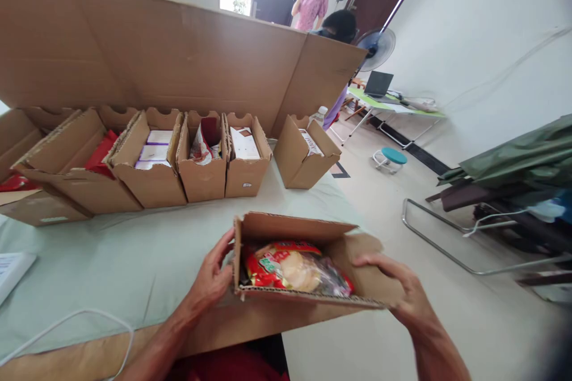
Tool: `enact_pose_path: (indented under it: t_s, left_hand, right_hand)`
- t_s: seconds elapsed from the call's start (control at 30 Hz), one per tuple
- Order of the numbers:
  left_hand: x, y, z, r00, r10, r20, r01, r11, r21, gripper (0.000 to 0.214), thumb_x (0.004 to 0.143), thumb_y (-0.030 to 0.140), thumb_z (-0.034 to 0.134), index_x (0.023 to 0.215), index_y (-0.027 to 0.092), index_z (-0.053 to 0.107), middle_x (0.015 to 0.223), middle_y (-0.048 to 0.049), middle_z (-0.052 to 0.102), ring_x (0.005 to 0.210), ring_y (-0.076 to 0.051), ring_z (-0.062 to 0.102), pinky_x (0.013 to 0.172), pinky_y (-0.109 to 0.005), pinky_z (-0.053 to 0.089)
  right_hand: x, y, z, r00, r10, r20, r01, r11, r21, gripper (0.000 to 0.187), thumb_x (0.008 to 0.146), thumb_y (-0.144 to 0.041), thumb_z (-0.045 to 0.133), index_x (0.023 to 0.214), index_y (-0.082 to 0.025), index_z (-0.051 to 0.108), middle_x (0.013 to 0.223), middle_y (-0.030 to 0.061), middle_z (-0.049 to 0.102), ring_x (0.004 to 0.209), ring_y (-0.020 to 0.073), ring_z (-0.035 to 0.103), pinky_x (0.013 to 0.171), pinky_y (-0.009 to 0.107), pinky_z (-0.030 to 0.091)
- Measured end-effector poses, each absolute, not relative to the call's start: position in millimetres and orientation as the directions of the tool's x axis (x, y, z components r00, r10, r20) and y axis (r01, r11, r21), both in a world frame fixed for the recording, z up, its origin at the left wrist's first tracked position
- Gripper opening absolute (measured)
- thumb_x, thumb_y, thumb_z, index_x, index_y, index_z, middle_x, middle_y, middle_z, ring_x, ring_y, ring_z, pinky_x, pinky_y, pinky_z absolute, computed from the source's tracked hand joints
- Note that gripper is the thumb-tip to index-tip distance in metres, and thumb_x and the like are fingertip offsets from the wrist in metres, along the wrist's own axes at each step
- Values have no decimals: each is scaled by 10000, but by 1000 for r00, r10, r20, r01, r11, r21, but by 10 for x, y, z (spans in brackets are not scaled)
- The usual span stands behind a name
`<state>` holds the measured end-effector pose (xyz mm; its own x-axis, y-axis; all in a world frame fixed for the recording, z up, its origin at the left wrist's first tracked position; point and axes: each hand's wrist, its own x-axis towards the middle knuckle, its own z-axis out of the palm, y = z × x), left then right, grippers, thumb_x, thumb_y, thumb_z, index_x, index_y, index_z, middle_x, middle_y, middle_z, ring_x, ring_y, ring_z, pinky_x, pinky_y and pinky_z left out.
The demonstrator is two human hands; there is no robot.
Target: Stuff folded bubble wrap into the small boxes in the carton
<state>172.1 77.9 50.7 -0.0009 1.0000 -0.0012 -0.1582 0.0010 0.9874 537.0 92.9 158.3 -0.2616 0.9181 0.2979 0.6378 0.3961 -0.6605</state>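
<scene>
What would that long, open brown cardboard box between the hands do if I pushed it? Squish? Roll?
The long brown cardboard box probably won't roll, because its sides are flat. It's likely fairly stiff, since its near edge shows corrugated layers.

no wording can be read for certain; the shiny red-and-clear plastic food packet (292, 269) in the held open brown cardboard box (295, 226) bears pale characters on a green patch, blurred; dark lettering on the slim white carton (311, 143) in the rightmost upright brown cardboard box (292, 155) is too small to make out.
</scene>
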Motion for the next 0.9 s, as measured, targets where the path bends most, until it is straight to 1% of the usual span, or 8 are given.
enact_pose_path:
  t_s: [0.2,0.37,0.47,0.57,0.63,0.67,0.8,0.9]
  left_hand:
    - [778,706,452,-292,956,-44,-305,-50,951,1019,518,465,908,1449,231,568,1538,-132,549,1428,-420,482,1113,-480,489]
    - [400,859,590,-349,932,97,-319,-215,923,880,602,442,873,1417,280,585,1412,-92,648,1329,-373,577,1110,-484,484]
    - [363,829,479,-318,934,161,-225,-239,945,772,670,451,835,1380,268,595,1413,-98,634,1352,-358,552,1142,-483,445]
    - [441,752,270,-386,921,62,-7,-70,998,675,696,425,829,1298,215,608,1340,-128,655,1329,-355,555,1151,-507,411]
    - [529,740,176,-451,892,3,93,44,995,626,724,423,803,1268,193,595,1275,-133,672,1273,-347,584,1128,-520,418]
    - [571,753,157,-461,887,-7,116,68,991,611,740,427,783,1267,188,585,1256,-132,677,1244,-339,597,1110,-516,430]
    - [660,876,223,-435,900,11,106,39,994,568,763,406,748,1258,183,580,1214,-117,685,1192,-309,620,1038,-448,482]
    - [657,963,317,-406,914,26,35,-13,999,568,768,339,759,1285,186,579,1259,-115,674,1245,-297,597,1086,-416,450]
  right_hand:
    - [4173,1904,1388,-394,828,399,419,548,-723,202,727,-269,665,890,-199,762,900,60,797,829,228,749,752,298,573]
    - [3561,2366,1243,-409,771,489,312,621,-719,168,768,-267,702,914,-201,748,909,59,787,821,210,734,750,301,568]
    - [3546,2382,1138,-399,795,458,324,589,-740,335,803,-259,700,1133,-213,733,1130,94,774,1030,249,733,908,357,579]
    - [3691,2204,981,-370,842,392,311,510,-802,689,887,-278,667,1540,-266,449,1463,124,614,1316,270,615,1101,437,503]
    - [3787,2044,862,-373,870,324,287,440,-851,814,947,-342,634,1642,-301,213,1528,132,548,1350,267,588,1115,470,493]
    - [3815,1974,806,-397,874,281,290,410,-865,833,950,-387,642,1644,-303,190,1519,136,553,1334,273,599,1097,477,508]
    - [3726,1858,638,-459,874,156,413,366,-834,668,848,-542,747,1403,-229,545,1315,146,685,1149,300,681,976,457,580]
    - [3538,1909,595,-348,918,188,479,347,-806,444,890,-551,672,1151,-194,633,1060,121,756,911,255,725,845,411,614]
